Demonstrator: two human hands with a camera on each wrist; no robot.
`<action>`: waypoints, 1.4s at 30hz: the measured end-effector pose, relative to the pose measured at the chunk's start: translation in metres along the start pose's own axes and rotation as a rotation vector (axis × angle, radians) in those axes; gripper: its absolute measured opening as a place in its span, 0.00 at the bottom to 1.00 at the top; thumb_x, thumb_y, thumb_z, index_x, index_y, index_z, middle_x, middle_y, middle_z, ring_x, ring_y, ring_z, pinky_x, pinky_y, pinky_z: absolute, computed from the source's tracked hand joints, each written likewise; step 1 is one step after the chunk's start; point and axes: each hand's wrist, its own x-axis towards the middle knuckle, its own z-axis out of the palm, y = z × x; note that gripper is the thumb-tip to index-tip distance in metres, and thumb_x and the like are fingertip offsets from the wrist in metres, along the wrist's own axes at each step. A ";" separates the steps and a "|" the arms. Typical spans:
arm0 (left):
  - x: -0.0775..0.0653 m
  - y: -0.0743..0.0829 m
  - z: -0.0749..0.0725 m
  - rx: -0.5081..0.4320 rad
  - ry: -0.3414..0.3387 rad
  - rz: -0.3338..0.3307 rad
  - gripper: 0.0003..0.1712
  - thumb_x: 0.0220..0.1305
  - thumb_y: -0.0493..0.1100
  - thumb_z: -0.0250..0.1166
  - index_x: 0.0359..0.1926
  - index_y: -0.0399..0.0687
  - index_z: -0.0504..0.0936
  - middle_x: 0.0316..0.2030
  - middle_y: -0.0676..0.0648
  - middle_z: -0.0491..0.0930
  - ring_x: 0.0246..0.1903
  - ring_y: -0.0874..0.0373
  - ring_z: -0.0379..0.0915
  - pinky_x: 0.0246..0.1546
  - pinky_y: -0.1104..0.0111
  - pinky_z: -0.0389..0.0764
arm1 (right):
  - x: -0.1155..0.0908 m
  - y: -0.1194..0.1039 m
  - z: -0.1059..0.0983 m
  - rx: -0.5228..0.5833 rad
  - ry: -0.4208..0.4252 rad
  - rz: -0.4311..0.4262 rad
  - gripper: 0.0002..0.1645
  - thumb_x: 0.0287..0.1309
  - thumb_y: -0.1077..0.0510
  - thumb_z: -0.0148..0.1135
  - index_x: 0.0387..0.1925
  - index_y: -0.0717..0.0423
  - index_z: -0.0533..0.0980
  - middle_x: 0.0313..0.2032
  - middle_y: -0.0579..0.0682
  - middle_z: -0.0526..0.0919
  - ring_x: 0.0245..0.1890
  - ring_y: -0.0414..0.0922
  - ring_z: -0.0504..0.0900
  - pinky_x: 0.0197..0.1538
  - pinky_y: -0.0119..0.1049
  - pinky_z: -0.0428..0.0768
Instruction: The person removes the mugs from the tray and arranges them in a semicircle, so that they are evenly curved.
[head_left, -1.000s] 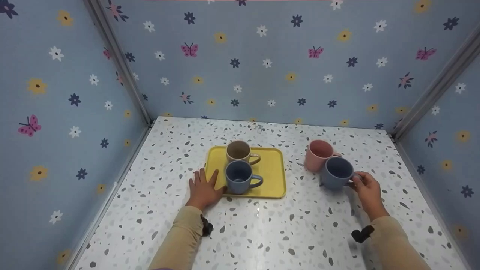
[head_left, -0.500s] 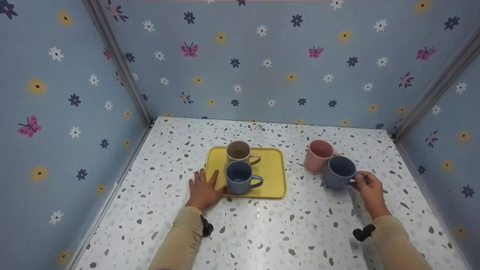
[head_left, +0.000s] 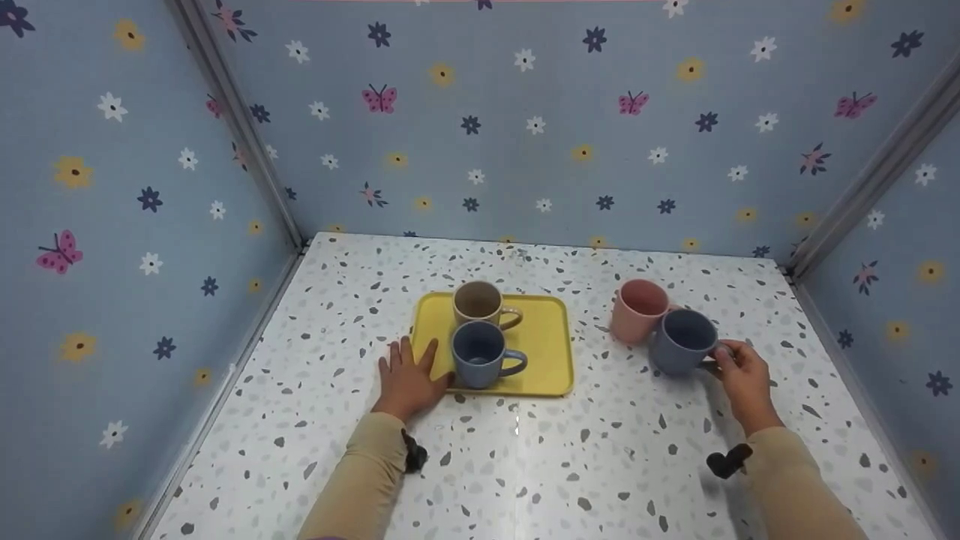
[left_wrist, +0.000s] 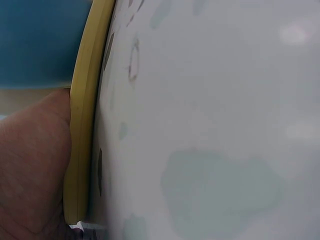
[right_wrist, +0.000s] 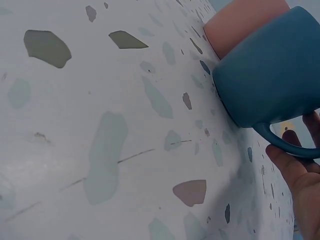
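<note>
On the right, my right hand (head_left: 744,384) pinches the handle of a blue mug (head_left: 679,349), which stands upright on the table close beside a pink mug (head_left: 632,321). In the right wrist view, fingers and thumb close round the handle (right_wrist: 287,145). My left hand (head_left: 409,384) lies with spread fingers over the left front corner of a yellow tray (head_left: 547,352). Its thumb reaches the base of a second blue mug (head_left: 474,369) on that tray. Behind this mug stands a beige mug (head_left: 474,304), partly hidden by it. Both tray mugs have their handles to the right.
The white speckled table (head_left: 570,472) is bounded by flowered panels (head_left: 525,135) at the back and both sides. Metal posts (head_left: 247,142) mark the back corners. Between the tray and the pink mug runs a strip of bare table.
The right hand has slid its blue mug slightly right and away from me, against the pink mug's side area. The left hand, tray and its mugs stay in place.
</note>
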 end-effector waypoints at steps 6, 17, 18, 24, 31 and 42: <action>0.000 0.000 -0.001 -0.012 0.000 -0.007 0.45 0.69 0.70 0.52 0.80 0.58 0.55 0.77 0.25 0.40 0.76 0.27 0.33 0.71 0.34 0.39 | 0.001 -0.002 -0.001 0.003 0.008 0.027 0.14 0.77 0.57 0.50 0.57 0.60 0.71 0.46 0.39 0.79 0.51 0.32 0.77 0.55 0.29 0.80; 0.001 -0.001 0.003 -0.005 0.002 -0.005 0.46 0.68 0.71 0.52 0.80 0.58 0.55 0.77 0.25 0.40 0.75 0.27 0.33 0.71 0.33 0.39 | -0.001 0.000 -0.001 0.083 0.011 0.029 0.12 0.76 0.60 0.50 0.54 0.61 0.71 0.45 0.41 0.80 0.48 0.32 0.79 0.56 0.31 0.80; 0.001 -0.002 0.004 -0.002 0.001 -0.006 0.46 0.68 0.71 0.52 0.80 0.58 0.55 0.77 0.25 0.40 0.75 0.27 0.34 0.71 0.33 0.39 | -0.001 0.000 -0.001 0.109 0.007 0.026 0.12 0.76 0.61 0.50 0.54 0.62 0.71 0.44 0.41 0.80 0.48 0.31 0.79 0.56 0.31 0.80; 0.002 -0.002 0.003 -0.003 0.000 -0.015 0.46 0.68 0.71 0.52 0.80 0.58 0.55 0.77 0.25 0.40 0.76 0.27 0.33 0.71 0.33 0.38 | -0.003 -0.001 -0.001 0.135 -0.019 0.016 0.09 0.77 0.62 0.49 0.53 0.59 0.71 0.43 0.38 0.79 0.48 0.31 0.79 0.59 0.33 0.79; 0.002 -0.002 0.003 -0.001 -0.003 -0.011 0.46 0.69 0.71 0.51 0.80 0.58 0.54 0.77 0.25 0.40 0.75 0.27 0.33 0.71 0.33 0.38 | -0.001 0.000 0.000 0.037 0.007 0.035 0.14 0.77 0.57 0.50 0.57 0.60 0.70 0.46 0.40 0.78 0.50 0.31 0.77 0.56 0.29 0.79; 0.003 -0.003 0.005 -0.005 -0.009 -0.017 0.47 0.68 0.73 0.50 0.80 0.60 0.53 0.77 0.26 0.38 0.76 0.27 0.32 0.71 0.33 0.37 | 0.000 -0.001 -0.001 0.077 -0.002 0.063 0.13 0.76 0.55 0.52 0.55 0.57 0.72 0.47 0.41 0.77 0.51 0.33 0.76 0.58 0.30 0.79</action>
